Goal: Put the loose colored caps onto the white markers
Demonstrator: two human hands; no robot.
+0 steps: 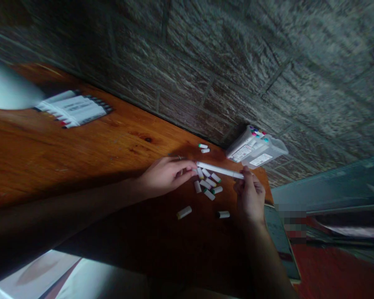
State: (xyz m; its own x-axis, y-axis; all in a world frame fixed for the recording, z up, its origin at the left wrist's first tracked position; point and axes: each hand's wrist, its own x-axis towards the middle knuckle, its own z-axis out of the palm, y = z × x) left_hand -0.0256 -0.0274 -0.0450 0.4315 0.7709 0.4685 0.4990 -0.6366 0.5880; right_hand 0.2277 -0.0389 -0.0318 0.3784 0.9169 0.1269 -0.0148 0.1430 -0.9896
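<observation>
Your L hand (pixel 160 178) & R hand (pixel 250 197) pinch the marker (pixel 220 169) btwn them, one per end; loose caps (pixel 209 194) lie near both, so a low sweep cd scatter 'em.

The table (pixel 124 149) was brown wood, with a dark knot (pixel 148 140) in it. A bunch of little white caps (pixel 205 184) lay close together near its right end. Two caps (pixel 202 145) lay side by side farther back. One cap (pixel 184 212) lay apart at the front, and another cap (pixel 223 214) lay to its right. Two clear boxes (pixel 243 151) stood at the back edge. Far left, some pens (pixel 77 109) lay in a row.
</observation>
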